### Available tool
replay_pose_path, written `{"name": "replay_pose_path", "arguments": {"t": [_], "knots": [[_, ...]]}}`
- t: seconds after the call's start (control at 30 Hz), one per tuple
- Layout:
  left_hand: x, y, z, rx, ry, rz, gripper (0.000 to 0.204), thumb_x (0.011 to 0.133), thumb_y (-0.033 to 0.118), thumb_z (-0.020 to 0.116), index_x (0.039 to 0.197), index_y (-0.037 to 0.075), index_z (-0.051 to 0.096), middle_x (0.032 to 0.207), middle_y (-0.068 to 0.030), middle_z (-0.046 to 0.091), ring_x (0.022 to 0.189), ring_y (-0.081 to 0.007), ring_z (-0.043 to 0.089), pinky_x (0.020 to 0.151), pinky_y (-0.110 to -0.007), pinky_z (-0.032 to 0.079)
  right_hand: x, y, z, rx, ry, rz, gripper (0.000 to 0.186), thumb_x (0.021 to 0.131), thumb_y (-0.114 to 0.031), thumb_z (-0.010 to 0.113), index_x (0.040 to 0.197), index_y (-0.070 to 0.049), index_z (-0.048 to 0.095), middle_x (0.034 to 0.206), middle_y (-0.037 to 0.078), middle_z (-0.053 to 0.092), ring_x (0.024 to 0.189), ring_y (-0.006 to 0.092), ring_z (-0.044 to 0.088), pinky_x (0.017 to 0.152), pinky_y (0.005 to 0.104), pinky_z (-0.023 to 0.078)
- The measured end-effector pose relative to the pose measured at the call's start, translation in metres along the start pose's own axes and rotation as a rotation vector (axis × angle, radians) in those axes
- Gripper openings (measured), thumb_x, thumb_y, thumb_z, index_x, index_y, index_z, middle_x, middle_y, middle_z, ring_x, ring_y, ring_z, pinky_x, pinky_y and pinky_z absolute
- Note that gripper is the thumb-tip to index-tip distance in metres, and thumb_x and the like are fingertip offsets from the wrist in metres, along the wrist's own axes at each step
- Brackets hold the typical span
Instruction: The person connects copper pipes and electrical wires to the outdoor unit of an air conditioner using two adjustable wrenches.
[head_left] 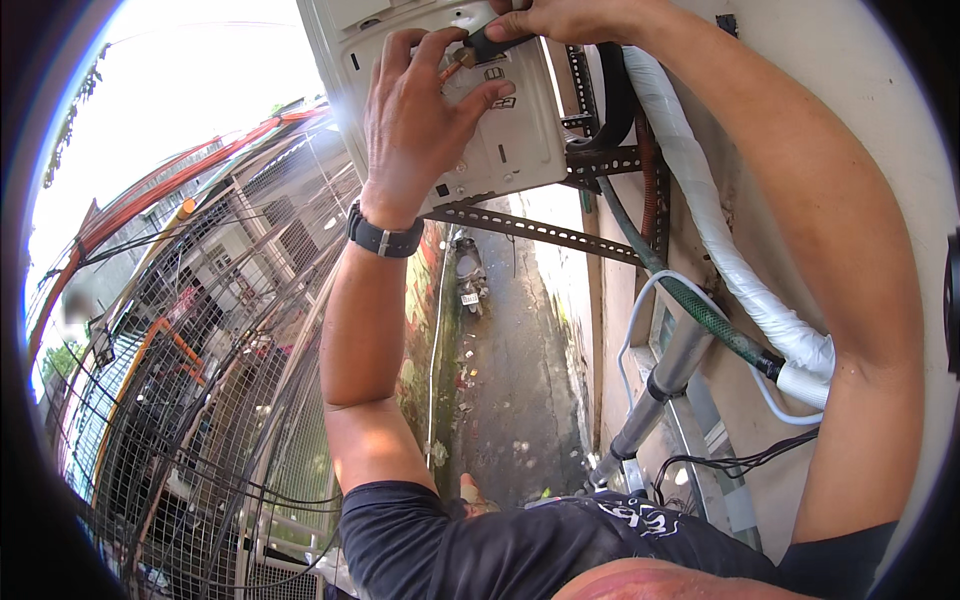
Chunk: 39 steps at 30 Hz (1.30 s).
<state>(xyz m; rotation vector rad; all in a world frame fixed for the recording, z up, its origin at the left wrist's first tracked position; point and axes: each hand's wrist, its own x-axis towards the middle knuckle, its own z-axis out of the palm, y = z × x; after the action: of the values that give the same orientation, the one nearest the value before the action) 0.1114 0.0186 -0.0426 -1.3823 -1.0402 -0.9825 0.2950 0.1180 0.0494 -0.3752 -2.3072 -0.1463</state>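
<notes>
Above me is a pale metal outdoor unit (pixel 515 150) with a brass fitting (pixel 462 58) and a short copper pipe (pixel 450 70) on its panel. My left hand (pixel 418 125), with a dark wristwatch, rests at the fitting, fingers bent over it and thumb spread across the panel; what lies under the fingers is partly hidden. My right hand (pixel 525 22) grips a black sleeved piece (pixel 481 43) just beside the brass fitting, thumb across it.
A perforated metal bracket (pixel 540 230) supports the unit. Wrapped white pipe (pixel 700 190), green hose (pixel 695 305) and a grey pole (pixel 670 375) run along the right wall. Tangled cables and mesh (pixel 170 400) fill the left. Far below, a motorbike (pixel 470 270) stands in the alley.
</notes>
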Motion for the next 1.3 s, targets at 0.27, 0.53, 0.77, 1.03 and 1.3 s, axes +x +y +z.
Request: {"name": "replay_pose_path", "arguments": {"t": [0.27, 0.53, 0.77, 1.03, 1.3], "knots": [[-0.007, -0.018, 0.001, 0.066, 0.029, -0.02, 0.035, 0.081, 0.03, 0.083, 0.105, 0.007, 0.076, 0.106, -0.0101, 0.065, 0.106, -0.0349, 0.059, 0.09, -0.046, 0.05, 0.001, -0.003, 0.003, -0.051, 0.014, -0.016, 0.04, 0.09, -0.033, 0.081, 0.11, -0.003, 0.064, 0.098, 0.019, 0.072, 0.094, 0.0316, 0.069, 0.083, 0.0412, 0.053], [-0.013, -0.017, -0.003, 0.078, 0.073, 0.044, 0.031, 0.085, 0.03, 0.078, 0.108, 0.009, 0.075, 0.109, -0.0081, 0.065, 0.104, -0.0313, 0.058, 0.092, -0.044, 0.049, -0.01, -0.005, -0.002, 0.002, 0.033, -0.129, 0.037, 0.09, -0.029, 0.08, 0.108, -0.001, 0.064, 0.094, 0.02, 0.071, 0.088, 0.0324, 0.068, 0.08, 0.0424, 0.054], [-0.012, -0.014, -0.007, 0.018, 0.125, 0.096, 0.03, 0.091, 0.034, 0.076, 0.103, 0.007, 0.073, 0.106, -0.0055, 0.067, 0.1, -0.0306, 0.059, 0.089, -0.044, 0.049, -0.003, 0.001, 0.003, -0.129, 0.076, -0.119, 0.033, 0.091, -0.028, 0.078, 0.107, -0.003, 0.064, 0.094, 0.022, 0.069, 0.092, 0.0342, 0.067, 0.081, 0.0448, 0.053], [-0.015, -0.036, -0.008, -0.018, 0.068, 0.121, 0.04, 0.086, 0.039, 0.082, 0.106, 0.006, 0.072, 0.112, -0.0059, 0.066, 0.106, -0.0295, 0.06, 0.091, -0.042, 0.051, -0.004, -0.008, 0.002, -0.094, 0.043, -0.073, 0.029, 0.091, -0.028, 0.078, 0.103, -0.005, 0.065, 0.097, 0.02, 0.067, 0.094, 0.0345, 0.066, 0.083, 0.0451, 0.052], [-0.02, -0.034, -0.003, -0.033, 0.07, 0.081, 0.039, 0.087, 0.037, 0.082, 0.105, 0.005, 0.069, 0.122, -0.0056, 0.063, 0.111, -0.0293, 0.06, 0.091, -0.043, 0.052, -0.002, -0.002, 0.006, -0.154, 0.088, -0.149, 0.027, 0.092, -0.026, 0.076, 0.103, -0.004, 0.064, 0.097, 0.021, 0.065, 0.095, 0.0357, 0.064, 0.085, 0.0452, 0.052]]}}
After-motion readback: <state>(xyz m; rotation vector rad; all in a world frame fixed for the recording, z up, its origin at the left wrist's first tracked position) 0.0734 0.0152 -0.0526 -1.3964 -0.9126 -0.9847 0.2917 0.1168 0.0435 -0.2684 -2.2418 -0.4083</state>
